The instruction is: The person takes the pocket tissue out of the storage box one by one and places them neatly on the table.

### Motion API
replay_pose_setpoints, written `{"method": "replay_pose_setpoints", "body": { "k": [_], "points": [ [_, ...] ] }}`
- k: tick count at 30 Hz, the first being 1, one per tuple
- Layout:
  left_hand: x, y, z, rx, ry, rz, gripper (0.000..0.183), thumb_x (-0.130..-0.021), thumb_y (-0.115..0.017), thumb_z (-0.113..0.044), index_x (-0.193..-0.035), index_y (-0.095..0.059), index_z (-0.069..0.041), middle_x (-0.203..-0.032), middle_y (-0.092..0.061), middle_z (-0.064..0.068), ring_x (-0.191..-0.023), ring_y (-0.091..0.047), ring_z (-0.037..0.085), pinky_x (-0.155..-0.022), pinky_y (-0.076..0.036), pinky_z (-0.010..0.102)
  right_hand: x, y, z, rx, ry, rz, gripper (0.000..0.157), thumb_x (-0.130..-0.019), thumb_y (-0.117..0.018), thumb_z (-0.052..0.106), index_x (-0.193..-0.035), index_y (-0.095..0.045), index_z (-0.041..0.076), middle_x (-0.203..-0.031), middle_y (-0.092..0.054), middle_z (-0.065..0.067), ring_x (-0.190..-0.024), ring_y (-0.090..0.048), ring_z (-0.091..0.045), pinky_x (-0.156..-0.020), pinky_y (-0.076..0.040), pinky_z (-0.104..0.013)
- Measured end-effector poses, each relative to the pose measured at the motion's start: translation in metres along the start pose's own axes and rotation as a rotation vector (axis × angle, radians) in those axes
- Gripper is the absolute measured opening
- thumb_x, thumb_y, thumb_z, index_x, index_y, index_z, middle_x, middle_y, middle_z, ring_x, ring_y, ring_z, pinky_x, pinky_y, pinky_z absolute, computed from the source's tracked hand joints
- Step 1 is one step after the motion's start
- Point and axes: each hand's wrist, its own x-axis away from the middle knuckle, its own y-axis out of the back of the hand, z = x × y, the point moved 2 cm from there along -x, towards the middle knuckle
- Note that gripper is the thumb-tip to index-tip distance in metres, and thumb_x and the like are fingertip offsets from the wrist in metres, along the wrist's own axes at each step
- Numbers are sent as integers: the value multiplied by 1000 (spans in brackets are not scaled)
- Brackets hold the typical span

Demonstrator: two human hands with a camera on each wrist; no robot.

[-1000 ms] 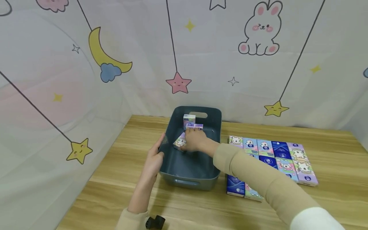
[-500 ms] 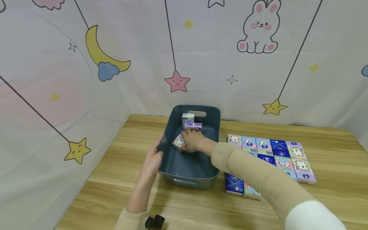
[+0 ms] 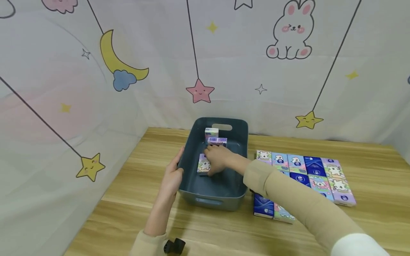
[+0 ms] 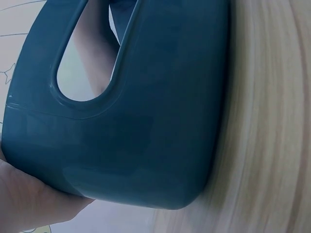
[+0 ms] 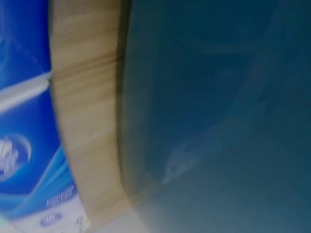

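Observation:
A dark teal storage basket (image 3: pixel 211 201) with handle slots stands on the wooden table in the head view. My left hand (image 3: pixel 170 179) holds its left side, thumb at the rim and fingers along the outer wall. In the left wrist view, part of that hand (image 4: pixel 34 199) lies against the basket's wall. Inside the basket, my right hand (image 3: pixel 219 159) grips a pastel tissue pack (image 3: pixel 203 165) with a white cartoon character, hiding its right part. Just beyond it are a purple-edged tissue pack (image 3: pixel 217 140) and an upright tissue pack (image 3: pixel 211 132). The right wrist view shows no fingers.
To the basket's right, several blue and pastel tissue packs (image 3: pixel 315 167) lie in rows, partly covered by my right sleeve (image 3: pixel 298 202). A printed curtain (image 3: pixel 237 99) hangs behind the table (image 3: pixel 128 185). A small black object (image 3: pixel 174 246) sits by my left cuff.
My right hand has turned the tissue pack from a slant to nearly square with the basket and shifted it slightly nearer. The left hand keeps its place on the basket's side.

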Motion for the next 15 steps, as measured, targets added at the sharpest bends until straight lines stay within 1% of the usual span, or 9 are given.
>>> {"method": "replay_pose_setpoints", "body": {
  "k": [2,5,7,11,15],
  "points": [
    [0,-1,1,6,9,2,71,-90,-28,6,-153,-25,-25,-162,-17,-2,-150,-11,25,-120,-15,51,7,3,1,-15,28,-28,76,-74,-75,44,-134,-51,4,-134,-55,-12,-123,-51,-27,-103,-43,-47],
    [0,-2,1,23,17,2,71,-90,-28,6,-153,-26,-27,-162,-17,-3,-150,-12,25,-119,-19,51,19,11,1,-84,64,-99,76,-72,-75,42,-134,-52,4,-130,-56,-11,-120,-53,-27,-102,-44,-47],
    [0,-3,0,29,16,-2,72,-89,-28,6,-153,-26,-27,-162,-17,-3,-150,-13,25,-119,-20,50,28,17,0,-139,72,-153,77,-71,-75,42,-134,-51,4,-129,-57,-10,-118,-53,-25,-102,-44,-45],
    [1,-2,0,19,-16,-18,73,-87,-28,9,-153,-26,-22,-162,-18,1,-150,-11,25,-121,-15,49,48,30,-2,-226,72,-263,79,-70,-75,41,-136,-49,5,-131,-55,-11,-117,-51,-25,-103,-43,-46],
    [1,0,0,-6,-28,-22,73,-87,-28,9,-153,-26,-22,-162,-17,1,-151,-8,25,-121,-11,51,70,42,-6,-302,41,-356,82,-71,-75,40,-140,-46,8,-133,-51,-10,-115,-48,-24,-102,-42,-47]
  ]
}}
